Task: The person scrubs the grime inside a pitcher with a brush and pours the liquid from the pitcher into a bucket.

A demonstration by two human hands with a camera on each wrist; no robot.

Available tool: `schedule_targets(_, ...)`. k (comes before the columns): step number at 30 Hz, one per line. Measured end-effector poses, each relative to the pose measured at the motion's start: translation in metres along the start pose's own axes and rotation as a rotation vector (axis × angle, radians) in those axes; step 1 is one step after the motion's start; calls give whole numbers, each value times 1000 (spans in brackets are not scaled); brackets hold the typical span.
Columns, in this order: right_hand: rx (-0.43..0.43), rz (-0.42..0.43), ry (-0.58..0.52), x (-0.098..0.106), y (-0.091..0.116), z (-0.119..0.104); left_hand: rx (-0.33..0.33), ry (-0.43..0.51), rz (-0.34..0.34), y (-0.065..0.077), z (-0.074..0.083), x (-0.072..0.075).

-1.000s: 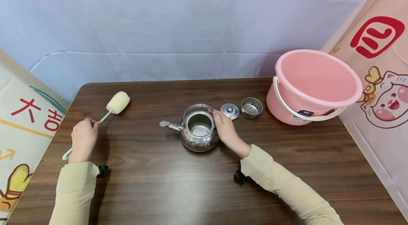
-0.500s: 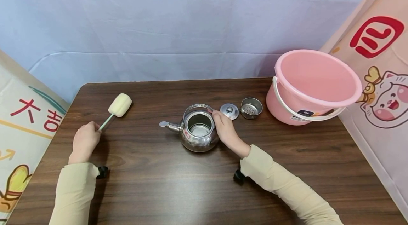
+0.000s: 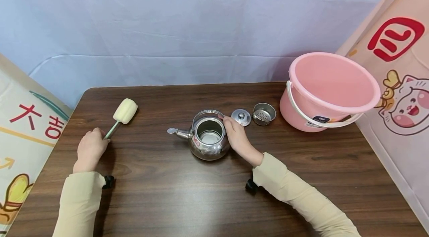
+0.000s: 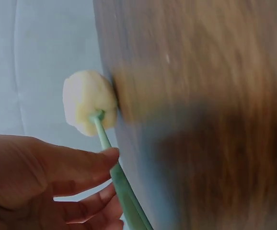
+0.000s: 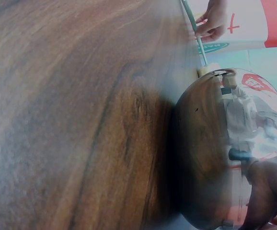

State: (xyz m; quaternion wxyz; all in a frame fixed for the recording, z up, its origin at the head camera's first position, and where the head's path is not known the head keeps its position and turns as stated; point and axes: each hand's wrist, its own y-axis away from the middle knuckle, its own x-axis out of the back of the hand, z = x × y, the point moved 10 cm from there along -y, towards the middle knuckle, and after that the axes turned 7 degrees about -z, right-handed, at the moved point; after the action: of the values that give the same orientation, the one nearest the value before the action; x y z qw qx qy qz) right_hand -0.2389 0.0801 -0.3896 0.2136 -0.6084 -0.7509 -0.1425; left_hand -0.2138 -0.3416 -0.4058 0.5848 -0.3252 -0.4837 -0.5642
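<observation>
On the left, my left hand (image 3: 90,149) pinches the pale green handle of a sponge bottle brush (image 3: 125,111) between thumb and fingers. Its cream sponge head points away from me, and the handle's rear end is hidden by the hand. In the left wrist view the thumb lies along the handle below the sponge (image 4: 88,103). A shiny steel kettle (image 3: 209,150) stands lidless mid-table, its spout to the left. My right hand (image 3: 238,138) grips the kettle's wire handle at its right side; its fingertips are mostly hidden.
Right of the kettle lie its knobbed lid (image 3: 241,117) and a perforated steel strainer (image 3: 264,114). A pink bucket (image 3: 311,117) with a white handle stands at the back right. The brown wooden table (image 3: 161,196) meets a pale cloth backdrop (image 3: 174,32) behind.
The brush in my left hand has turned and shifted slightly right; its rear handle end, visible earlier, is now behind the hand. My right hand and the kettle have stayed in place.
</observation>
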Motion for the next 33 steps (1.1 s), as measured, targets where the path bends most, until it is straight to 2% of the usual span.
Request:
schedule_targets(7, 1, 3, 4, 1, 0, -1, -37, 31, 137, 9, 25, 12)
schedule_targets(10, -1, 0, 9, 1, 1, 0, -90, 68, 150, 12, 38, 11)
schedule_targets(12, -1, -1, 8, 1, 0, 0, -123, 102, 132, 14, 48, 8)
schedule_targets(18, -2, 0, -2, 1, 1, 0, -199, 250, -4, 21, 74, -6)
schedule_targets(22, -3, -2, -6, 0, 1, 1, -244, 326, -46, 25, 88, -13)
schedule_targets(33, -1, 5, -4, 1, 1, 0, -265, 541, -167, 26, 121, -41)
